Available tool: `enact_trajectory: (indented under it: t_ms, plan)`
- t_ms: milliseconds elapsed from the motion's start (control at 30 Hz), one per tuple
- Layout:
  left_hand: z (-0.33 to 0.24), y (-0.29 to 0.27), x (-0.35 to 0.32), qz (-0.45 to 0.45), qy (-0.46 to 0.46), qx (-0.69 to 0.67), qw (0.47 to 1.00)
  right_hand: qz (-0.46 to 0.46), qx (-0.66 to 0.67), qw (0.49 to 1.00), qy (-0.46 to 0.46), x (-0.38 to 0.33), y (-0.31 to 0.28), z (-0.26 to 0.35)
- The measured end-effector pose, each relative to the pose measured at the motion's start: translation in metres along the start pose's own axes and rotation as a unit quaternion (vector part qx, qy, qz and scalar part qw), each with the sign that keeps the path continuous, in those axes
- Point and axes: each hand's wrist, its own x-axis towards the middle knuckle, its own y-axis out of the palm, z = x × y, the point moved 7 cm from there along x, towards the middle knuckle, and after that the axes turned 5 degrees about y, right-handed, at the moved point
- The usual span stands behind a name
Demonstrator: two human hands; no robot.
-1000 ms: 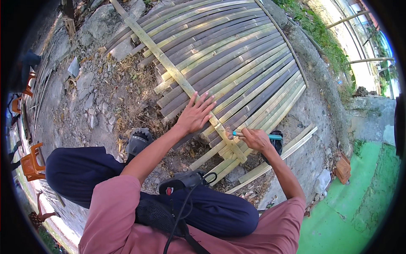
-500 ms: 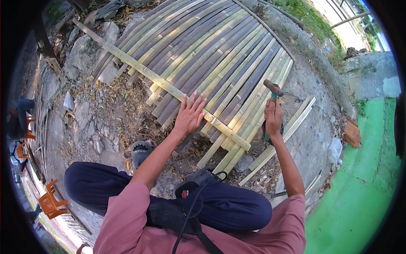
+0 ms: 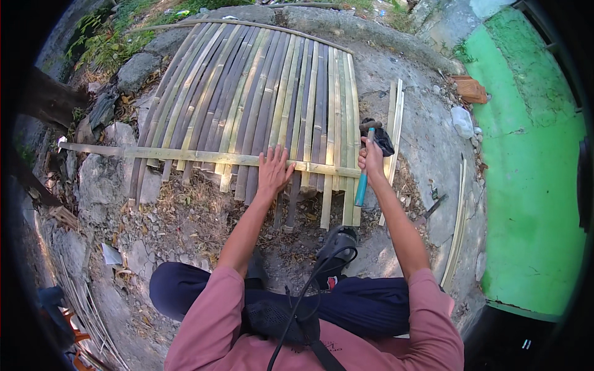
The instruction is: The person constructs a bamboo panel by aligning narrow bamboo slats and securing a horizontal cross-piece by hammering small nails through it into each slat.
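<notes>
Head view: left hand (image 3: 274, 173) lies palm down on the long crosspiece (image 3: 204, 156), fingers spread, wrapped around nothing; its palm hides a short stretch of the crosspiece and the slat ends beneath. How hard it presses, cannot tell. Right hand (image 3: 372, 159) has its fingers closed around the teal handle of a hammer (image 3: 361, 190), near the crosspiece's right end. Handle butt sticks out below the fist; the upper grip is partly covered by it. Hammer head overlaps a black bundle (image 3: 385, 143) in view, so its outline is hard to pick out, and the bundle's kind is unclear. Gap between hammer and crosspiece cannot be judged.

Crosspiece runs across the near part of the bamboo slats (image 3: 247, 93), which lie side by side on the rubbly ground (image 3: 204, 226), near ends uneven. Any nails are too small to make out. A thin rod (image 3: 266, 27) crosses their far ends. Pale strips (image 3: 394, 117) lie right of the slats, partly behind the bundle. Black cable (image 3: 301, 290) covers part of one shoe (image 3: 339, 242). Orange chair (image 3: 80, 335), lower left, is cut off by the dark fisheye rim.
</notes>
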Motion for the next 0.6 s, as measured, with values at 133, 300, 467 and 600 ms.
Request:
enact_trajectory:
  t_ms: [133,300,467,600]
  plan:
    - [0.028,-0.009,-0.002,0.044,0.064,0.003,0.997,-0.112,0.087,0.989,-0.035,-0.055,0.005,-0.061]
    - [0.038,-0.007,-0.01,-0.013,0.058,0.0,0.998,-0.161,0.064,0.983,-0.064,-0.117,0.038,-0.134]
    - [0.033,-0.009,-0.01,0.001,0.071,-0.006,0.997,-0.183,-0.159,0.967,-0.081,-0.138,0.063,-0.155]
    - [0.032,-0.016,-0.014,-0.003,0.092,-0.01,0.996,-0.188,-0.212,0.944,-0.167,-0.132,0.082,-0.161]
